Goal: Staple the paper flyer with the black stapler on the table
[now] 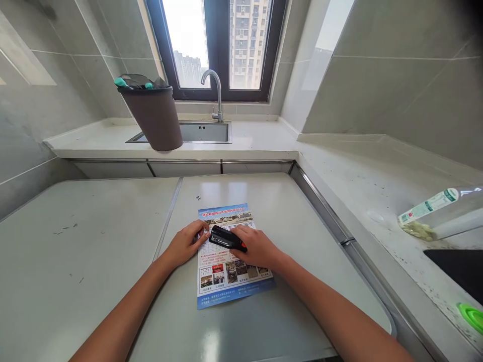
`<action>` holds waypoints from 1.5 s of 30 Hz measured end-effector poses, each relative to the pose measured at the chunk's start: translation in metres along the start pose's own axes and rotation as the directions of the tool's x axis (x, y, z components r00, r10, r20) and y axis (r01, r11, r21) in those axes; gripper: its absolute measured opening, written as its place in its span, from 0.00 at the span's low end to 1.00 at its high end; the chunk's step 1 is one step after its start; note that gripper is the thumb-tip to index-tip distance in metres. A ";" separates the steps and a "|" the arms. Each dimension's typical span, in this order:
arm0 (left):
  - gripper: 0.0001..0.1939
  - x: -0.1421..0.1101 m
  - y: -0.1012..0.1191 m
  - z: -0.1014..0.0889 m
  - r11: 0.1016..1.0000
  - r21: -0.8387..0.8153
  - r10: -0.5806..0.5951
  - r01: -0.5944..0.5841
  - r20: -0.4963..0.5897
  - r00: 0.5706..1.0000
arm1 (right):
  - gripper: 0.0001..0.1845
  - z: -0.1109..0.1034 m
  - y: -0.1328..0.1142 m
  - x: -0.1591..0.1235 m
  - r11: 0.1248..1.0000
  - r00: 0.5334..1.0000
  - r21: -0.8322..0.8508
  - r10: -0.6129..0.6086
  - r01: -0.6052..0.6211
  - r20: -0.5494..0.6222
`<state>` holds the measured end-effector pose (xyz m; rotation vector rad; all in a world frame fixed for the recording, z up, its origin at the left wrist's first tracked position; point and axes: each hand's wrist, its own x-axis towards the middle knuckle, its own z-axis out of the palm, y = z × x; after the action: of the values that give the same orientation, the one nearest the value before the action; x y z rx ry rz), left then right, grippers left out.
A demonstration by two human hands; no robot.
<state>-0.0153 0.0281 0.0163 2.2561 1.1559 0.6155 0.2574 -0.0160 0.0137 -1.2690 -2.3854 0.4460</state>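
Note:
My right hand (253, 245) is wrapped round a black stapler (225, 238) with a bit of red near its rear end. The stapler lies low over a printed flyer (236, 297), its front end pointing left. My left hand (185, 243) is at the flyer's left edge, with thumb and forefinger bent close together by the stapler's front end. Whether anything small sits between those fingertips is hidden. Blue bands, red lettering and rows of small photos cover the flyer, which lies flat on the white folding table (298, 211).
Small staples (198, 197) lie beyond the flyer, and dark bits are scattered on the table's left half. Behind, a brown bin (153, 118) stands on the counter by a sink (206, 131) with a faucet (219, 95). A clear bottle (433, 211) lies on the right counter, near a green object (471, 317).

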 end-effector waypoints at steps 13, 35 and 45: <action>0.23 -0.001 0.001 0.006 0.984 0.000 0.175 -0.177 0.134 0.975 | 0.19 0.002 0.013 -0.001 0.994 0.976 0.108 0.003 0.021 -0.218; 0.16 0.001 -0.002 0.014 0.984 0.031 0.172 -0.175 0.074 0.982 | 0.18 -0.013 0.024 -0.004 0.984 0.974 0.154 -0.053 0.089 -0.222; 0.15 0.002 -0.006 0.014 0.988 -0.006 0.155 -0.155 0.055 0.986 | 0.24 -0.036 0.036 -0.009 0.961 0.978 0.274 0.036 0.021 -0.203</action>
<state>-0.0091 0.0296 0.0024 2.3617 0.9591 0.6097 0.3053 -0.0014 0.0269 -1.1386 -2.0632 0.5946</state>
